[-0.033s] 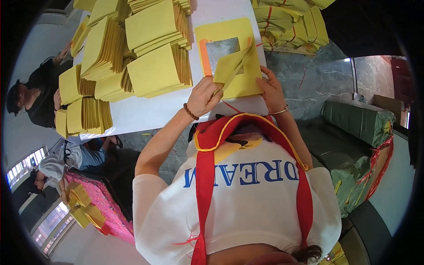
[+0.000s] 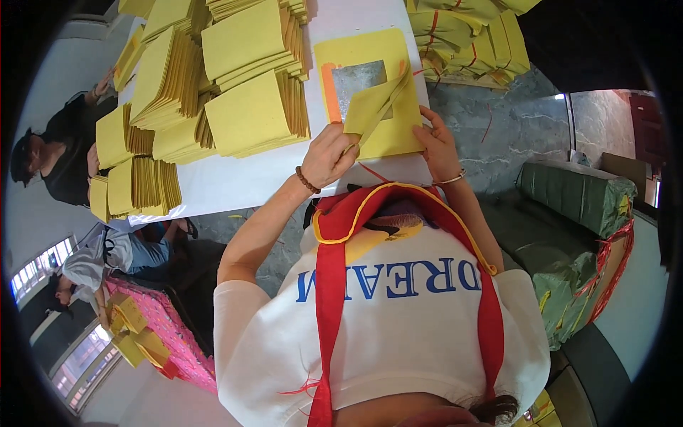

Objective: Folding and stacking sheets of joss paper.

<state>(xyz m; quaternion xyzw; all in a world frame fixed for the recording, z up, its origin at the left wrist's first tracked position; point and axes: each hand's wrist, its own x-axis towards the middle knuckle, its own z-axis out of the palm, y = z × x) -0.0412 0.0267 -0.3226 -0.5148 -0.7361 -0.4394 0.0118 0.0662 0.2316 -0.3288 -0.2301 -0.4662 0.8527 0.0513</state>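
Observation:
In front of me on the white table lies a stack of yellow paper sheets (image 2: pixel 398 135), printed with a silver foil square (image 2: pixel 356 82) and an orange strip (image 2: pixel 331 96). A corner of the top sheet (image 2: pixel 373 103) is folded over toward the middle, partly covering the foil. My left hand (image 2: pixel 331 158) is closed on the near left end of this fold, fingers pinched together. At the stack's right edge, my right hand (image 2: pixel 439 142) grips the paper between thumb and fingers; how many sheets it holds cannot be made out.
Thick bundles of folded yellow paper (image 2: pixel 249 110) cover the left of the white table (image 2: pixel 242 181). More bundles tied in red (image 2: pixel 469 46) lie at the far right. Green wrapped bales (image 2: pixel 576 196) stand to my right. Two people (image 2: pixel 67 160) are at the left, one by a pink-covered table (image 2: pixel 160 313).

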